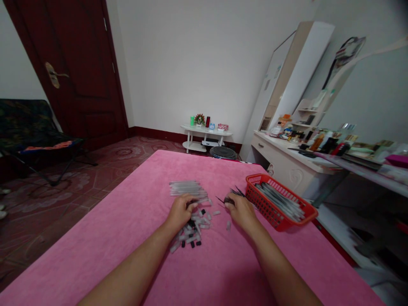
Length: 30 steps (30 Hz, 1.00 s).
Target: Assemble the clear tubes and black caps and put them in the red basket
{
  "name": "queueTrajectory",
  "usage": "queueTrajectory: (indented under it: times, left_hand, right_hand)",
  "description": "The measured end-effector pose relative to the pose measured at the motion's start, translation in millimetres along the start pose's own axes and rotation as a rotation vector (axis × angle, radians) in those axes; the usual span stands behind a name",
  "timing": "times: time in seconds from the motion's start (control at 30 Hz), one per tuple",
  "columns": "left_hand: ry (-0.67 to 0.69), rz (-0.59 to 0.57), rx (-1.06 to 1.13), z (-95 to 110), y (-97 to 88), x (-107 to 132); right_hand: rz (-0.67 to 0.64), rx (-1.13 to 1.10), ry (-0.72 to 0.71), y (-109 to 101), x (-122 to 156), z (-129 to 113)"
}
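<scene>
My left hand (182,211) is closed in a pinch over the near edge of a row of clear pen barrels (186,188); what its fingers hold is hidden. Below it lies a loose heap of translucent pen caps (188,233) mixed with small black plugs (192,245). My right hand (239,207) is closed, fingertips together, and a thin dark pen refill (219,199) sticks out from them to the left. More thin dark refills (238,191) lie just behind that hand. A couple of single caps (228,225) lie between the hands.
A red plastic basket (280,223) filled with pens stands right of my right hand. The pink cloth (127,238) covers the table. Beyond are a white side table (207,131), a cluttered dresser (287,155), a folding chair (35,127) and a dark red door (73,63).
</scene>
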<state>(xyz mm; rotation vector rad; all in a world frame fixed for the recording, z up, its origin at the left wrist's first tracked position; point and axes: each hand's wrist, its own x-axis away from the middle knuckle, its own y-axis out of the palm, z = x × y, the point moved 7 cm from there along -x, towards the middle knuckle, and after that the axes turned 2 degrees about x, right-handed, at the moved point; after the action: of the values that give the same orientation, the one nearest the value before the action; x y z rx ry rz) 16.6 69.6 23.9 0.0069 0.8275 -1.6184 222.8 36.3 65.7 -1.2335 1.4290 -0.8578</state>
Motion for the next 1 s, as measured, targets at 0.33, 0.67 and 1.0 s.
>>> queueTrajectory:
  times: [0.33, 0.67, 1.0]
  left_hand:
    - [0.050, -0.020, -0.007, 6, 0.7, 1]
    - [0.098, -0.065, -0.105, 13, 1.9, 2]
    - [0.154, -0.110, -0.124, 20, 6.5, 3]
  right_hand:
    - [0.029, -0.048, -0.147, -12, 3, -23]
    - [0.031, 0.041, -0.175, -16, 4, -27]
    - [-0.005, 0.101, -0.243, -18, 6, -43]
